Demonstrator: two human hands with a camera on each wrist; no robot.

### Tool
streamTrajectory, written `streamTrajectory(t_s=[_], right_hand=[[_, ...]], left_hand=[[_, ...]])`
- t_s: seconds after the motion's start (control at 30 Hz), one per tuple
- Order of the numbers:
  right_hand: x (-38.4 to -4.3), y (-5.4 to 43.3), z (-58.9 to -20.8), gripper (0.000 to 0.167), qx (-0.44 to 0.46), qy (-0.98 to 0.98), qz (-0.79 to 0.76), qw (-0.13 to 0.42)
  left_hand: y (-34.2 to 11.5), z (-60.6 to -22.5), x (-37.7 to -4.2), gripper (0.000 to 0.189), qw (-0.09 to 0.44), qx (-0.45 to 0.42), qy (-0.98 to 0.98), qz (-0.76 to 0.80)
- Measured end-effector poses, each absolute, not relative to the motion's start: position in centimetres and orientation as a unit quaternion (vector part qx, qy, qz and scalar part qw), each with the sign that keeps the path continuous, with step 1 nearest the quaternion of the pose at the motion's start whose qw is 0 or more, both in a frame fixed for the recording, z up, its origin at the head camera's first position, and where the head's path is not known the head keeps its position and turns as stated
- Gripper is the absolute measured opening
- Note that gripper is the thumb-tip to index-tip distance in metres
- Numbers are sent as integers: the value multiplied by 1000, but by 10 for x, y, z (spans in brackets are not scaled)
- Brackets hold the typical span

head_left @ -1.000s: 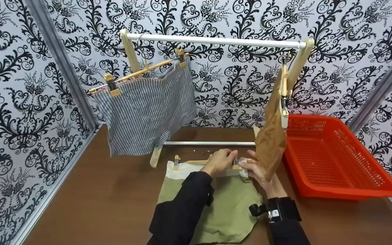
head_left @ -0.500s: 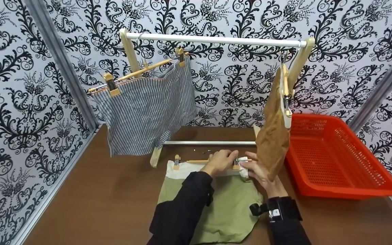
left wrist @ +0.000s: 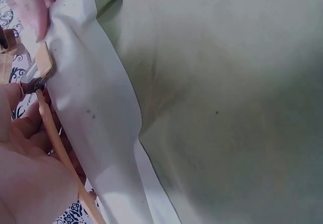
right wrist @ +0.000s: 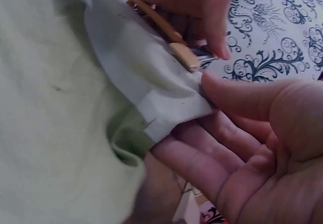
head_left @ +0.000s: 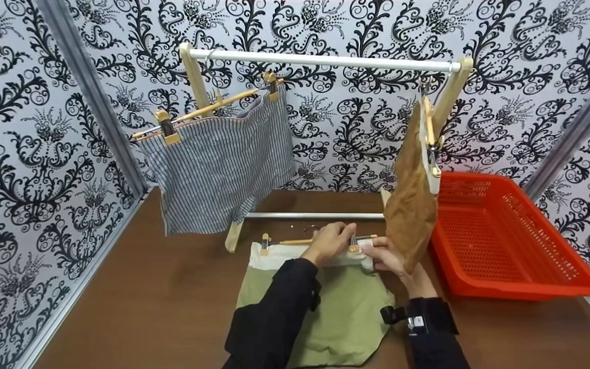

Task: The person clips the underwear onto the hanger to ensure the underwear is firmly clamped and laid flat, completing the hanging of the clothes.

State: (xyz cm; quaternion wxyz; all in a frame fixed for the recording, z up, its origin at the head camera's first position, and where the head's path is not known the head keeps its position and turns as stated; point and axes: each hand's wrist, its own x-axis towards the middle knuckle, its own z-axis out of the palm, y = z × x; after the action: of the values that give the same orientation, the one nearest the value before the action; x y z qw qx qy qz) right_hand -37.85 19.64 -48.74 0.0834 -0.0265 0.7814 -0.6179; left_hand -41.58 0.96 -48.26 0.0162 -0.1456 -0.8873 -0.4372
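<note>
An olive-green garment [head_left: 346, 312] with a white waistband [left wrist: 91, 103] lies on the brown table. Along the band runs a wooden clip hanger [head_left: 295, 242], and its left clip [head_left: 265, 246] sits on the white edge. My left hand [head_left: 330, 245] pinches the right-hand clip [left wrist: 44, 60] between thumb and fingers, right at the band's edge. Close by, my right hand [right wrist: 252, 138] pinches the band's right corner, thumb on top and fingers beneath. In the head view, a hanging brown garment [head_left: 412, 215] covers part of the right hand and wrist.
A wooden rack with a white top rail [head_left: 325, 60] stands behind. Striped cloth [head_left: 223, 169] hangs clipped at its left; the brown garment hangs at its right, close over my right forearm. A red plastic basket [head_left: 510, 289] sits at the right.
The white corner in my right hand has come down off the hanger bar, so the bar's right end shows. The right hand has shifted slightly; the left stays at the clip.
</note>
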Motion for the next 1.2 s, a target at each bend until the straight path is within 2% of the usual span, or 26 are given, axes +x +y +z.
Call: streamTrajectory(t_s=[0.27, 0.5, 0.83, 1.0, 1.2], right_hand=[[-378, 207, -483, 33, -104, 765, -618, 152], [-378, 210, -481, 31, -127, 756, -612, 194], [-379, 207, -484, 30, -105, 744, -639, 166], [-375, 205, -479, 39, -97, 750, -641, 130], [-372, 199, -475, 41, -72, 761, -637, 97]], left_hand=[[7, -481, -415, 35, 28, -134, -871, -471], [7, -477, -417, 34, 40, -124, -858, -496], [7, -477, -417, 31, 30, -99, -850, -516], [7, -471, -419, 30, 26, -74, -850, -521], [4, -470, -418, 30, 26, -68, -845, -529]])
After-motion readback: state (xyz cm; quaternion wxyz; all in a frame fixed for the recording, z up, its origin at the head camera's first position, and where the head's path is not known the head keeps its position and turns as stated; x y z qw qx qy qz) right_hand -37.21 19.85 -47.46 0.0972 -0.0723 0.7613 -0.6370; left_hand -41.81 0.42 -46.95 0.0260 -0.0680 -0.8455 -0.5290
